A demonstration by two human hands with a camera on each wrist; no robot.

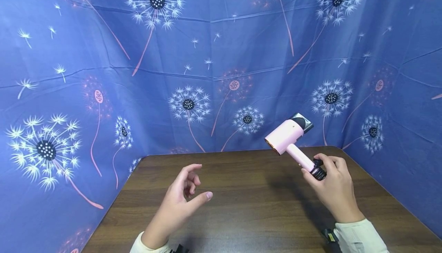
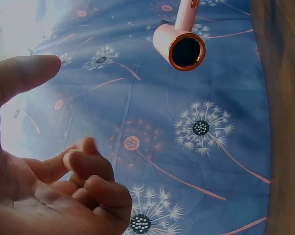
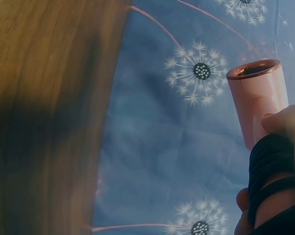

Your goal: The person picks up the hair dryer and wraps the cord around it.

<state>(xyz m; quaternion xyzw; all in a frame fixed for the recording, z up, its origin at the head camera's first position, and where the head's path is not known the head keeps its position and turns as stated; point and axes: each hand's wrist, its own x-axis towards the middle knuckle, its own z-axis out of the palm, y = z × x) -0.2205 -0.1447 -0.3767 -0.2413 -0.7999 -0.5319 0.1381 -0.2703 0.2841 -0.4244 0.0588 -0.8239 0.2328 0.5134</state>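
Note:
A pink hair dryer [image 1: 284, 136] with a copper-coloured rear rim and a dark flat nozzle [image 1: 302, 122] is held up above the table's right side. My right hand [image 1: 333, 186] grips it at the lower handle, where a black cord is bundled [image 3: 272, 164]. In the right wrist view the thumb lies near the top of that bundle. My left hand [image 1: 179, 201] hovers over the table, left of the dryer and apart from it, with its thumb out, fingers loosely bent and nothing held. The left wrist view shows the dryer's round rear opening [image 2: 186, 52] beyond the left hand [image 2: 54, 181].
A brown wood-grain table [image 1: 235, 214] spreads below both hands. Blue cloth [image 1: 214, 46] printed with dandelions hangs behind it and along both sides. The dryer and right arm cast a shadow on the tabletop.

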